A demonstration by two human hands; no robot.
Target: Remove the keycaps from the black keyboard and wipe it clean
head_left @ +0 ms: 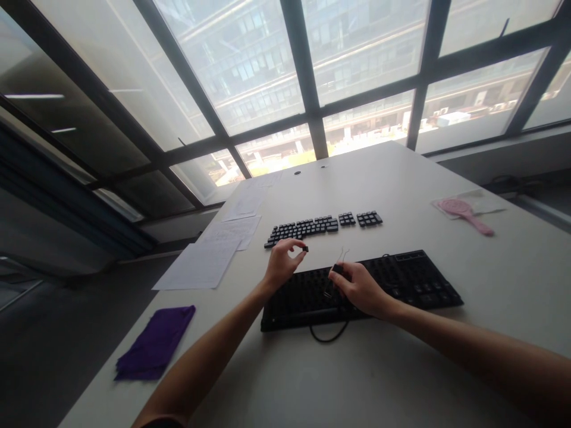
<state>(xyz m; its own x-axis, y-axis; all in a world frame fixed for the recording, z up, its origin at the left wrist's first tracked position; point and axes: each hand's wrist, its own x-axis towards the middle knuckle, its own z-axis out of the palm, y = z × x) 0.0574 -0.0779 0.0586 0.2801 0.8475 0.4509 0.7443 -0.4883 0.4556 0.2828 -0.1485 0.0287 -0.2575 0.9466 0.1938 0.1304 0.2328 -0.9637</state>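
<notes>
Between the thumb and forefinger of my left hand [284, 261] is a small black keycap [305, 249], raised above the keyboard's far left edge. My right hand [359, 288] grips a keycap puller [338, 269] with a black handle and thin wire loops at both ends. It hovers over the middle of a black keyboard [419, 279], whose keys look mostly removed on the left and centre. Behind it, loose black keycaps [306, 227] lie in rows grouped like a keyboard layout. My hands hide part of the keyboard.
A folded purple cloth [156, 342] lies at the table's left edge, with paper sheets [200, 264] beyond it. On the right rests a pink hairbrush [464, 213] on a clear plastic bag. A black cable [329, 340] loops out at the keyboard's near side. Windows stand behind the white table [357, 380].
</notes>
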